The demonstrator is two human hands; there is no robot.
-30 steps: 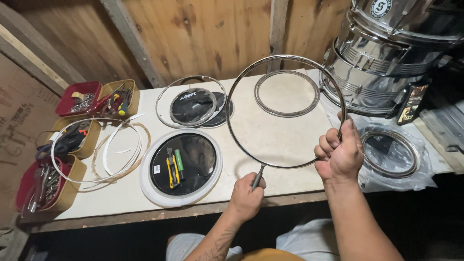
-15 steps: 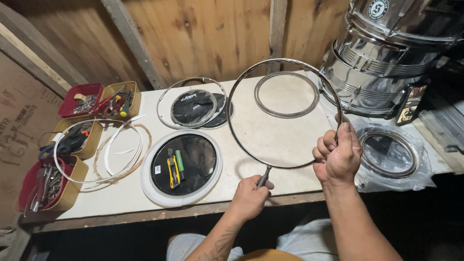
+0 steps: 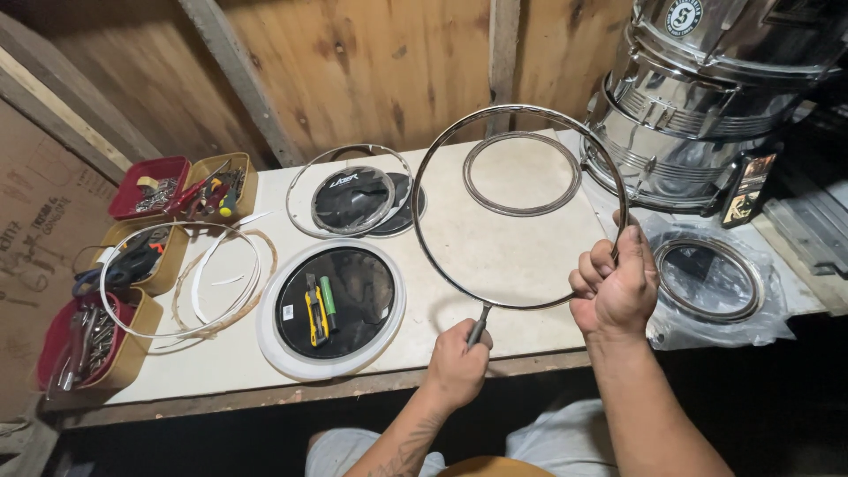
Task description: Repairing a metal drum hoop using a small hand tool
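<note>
While the left hand [image 3: 457, 358] stays clenched round a small dark tool [image 3: 478, 325] at the near edge of the table [image 3: 495, 256], its tip is touching the bottom of the metal hoop [image 3: 519, 206]. A second ago that hand sat a bit lower and further left, with the tool meeting the rim left of where it is now; it has crept right along the rim, so the work looks to be going round the hoop bit by bit. The right hand [image 3: 616, 287] is still gripped on the hoop's right side, fingers curled over the rim, holding it tilted up off the table; the hoop has barely shifted.

Just left of the hands, a white-rimmed drum head [image 3: 331, 309] lies flat with a yellow cutter [image 3: 315, 311] and a green marker [image 3: 329, 303] on it. Near right, a bagged drum head [image 3: 711, 278]. Further left, loose thin hoops [image 3: 181, 281] over trays of hardware [image 3: 88, 331].

Farther back, a black drum head [image 3: 356, 199] inside a ring, and a plain ring [image 3: 521, 174] flat behind the held hoop. Far right, stacked chrome drum shells [image 3: 707, 97]. None of these has moved.
</note>
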